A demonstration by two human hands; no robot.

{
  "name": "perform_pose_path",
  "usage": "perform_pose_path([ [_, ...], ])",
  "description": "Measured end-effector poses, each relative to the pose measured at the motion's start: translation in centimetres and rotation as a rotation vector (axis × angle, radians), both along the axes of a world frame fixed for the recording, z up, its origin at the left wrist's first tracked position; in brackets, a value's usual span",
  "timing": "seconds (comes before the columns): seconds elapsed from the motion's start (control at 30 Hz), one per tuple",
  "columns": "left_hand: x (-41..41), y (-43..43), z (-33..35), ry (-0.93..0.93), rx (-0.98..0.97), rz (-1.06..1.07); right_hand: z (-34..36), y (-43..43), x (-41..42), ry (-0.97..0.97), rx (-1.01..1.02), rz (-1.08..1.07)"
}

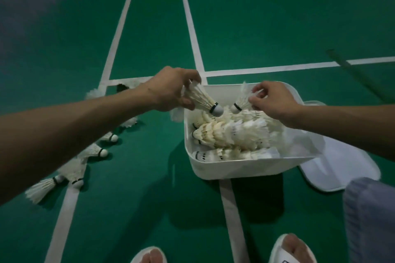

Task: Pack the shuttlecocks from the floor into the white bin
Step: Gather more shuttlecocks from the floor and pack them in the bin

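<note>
Green white-lined court floor [267, 17] under white bin [213, 170]; left hand [171, 89], right hand [274, 99], each grip around one shuttlecock [201, 98].

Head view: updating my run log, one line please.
left hand grips shuttlecock; right hand pinches second shuttlecock; both over white bin; floor shuttlecocks unpacked

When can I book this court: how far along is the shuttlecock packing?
Done: stacked shuttlecocks lie in the white bin. In hand: the left hand holds one shuttlecock at its rim, the right hand pinches a second shuttlecock above it. Left: several loose shuttlecocks on the floor.
</note>
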State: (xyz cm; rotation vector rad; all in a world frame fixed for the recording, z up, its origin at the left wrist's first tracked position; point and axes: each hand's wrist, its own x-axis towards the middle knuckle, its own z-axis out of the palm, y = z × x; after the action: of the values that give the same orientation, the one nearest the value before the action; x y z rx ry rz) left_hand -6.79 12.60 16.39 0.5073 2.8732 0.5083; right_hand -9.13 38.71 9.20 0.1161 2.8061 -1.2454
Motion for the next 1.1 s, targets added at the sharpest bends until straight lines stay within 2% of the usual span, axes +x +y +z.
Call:
perform_pose_path([
  [0.17, -0.1, 5.3, -2.8, -0.056, -0.073, -0.150, -2.0, 4.5, 0.7, -0.058, -0.108, -0.233],
  [0.27, -0.1, 7.7, -4.5, -0.110, -0.113, -0.223, -2.9, 6.2, 1.7, -0.076, -0.080, -0.303],
  [0.47, -0.5, 10.9, -6.9, -0.185, -0.108, -0.259, -4.1, 7.2, 3.3, -0.091, 0.023, -0.353],
  [0.67, -1.2, 11.1, -8.0, -0.219, -0.126, -0.227, -5.3, 7.3, 3.8, -0.102, 0.039, -0.393],
  [0.93, -1.5, 11.3, -8.6, -0.239, -0.133, -0.215, -6.3, 7.4, 3.1, -0.138, -0.027, -0.462],
  [1.1, -1.6, 11.3, -8.7, -0.259, -0.114, -0.204, -6.8, 7.3, 2.8, -0.228, -0.136, -0.421],
])
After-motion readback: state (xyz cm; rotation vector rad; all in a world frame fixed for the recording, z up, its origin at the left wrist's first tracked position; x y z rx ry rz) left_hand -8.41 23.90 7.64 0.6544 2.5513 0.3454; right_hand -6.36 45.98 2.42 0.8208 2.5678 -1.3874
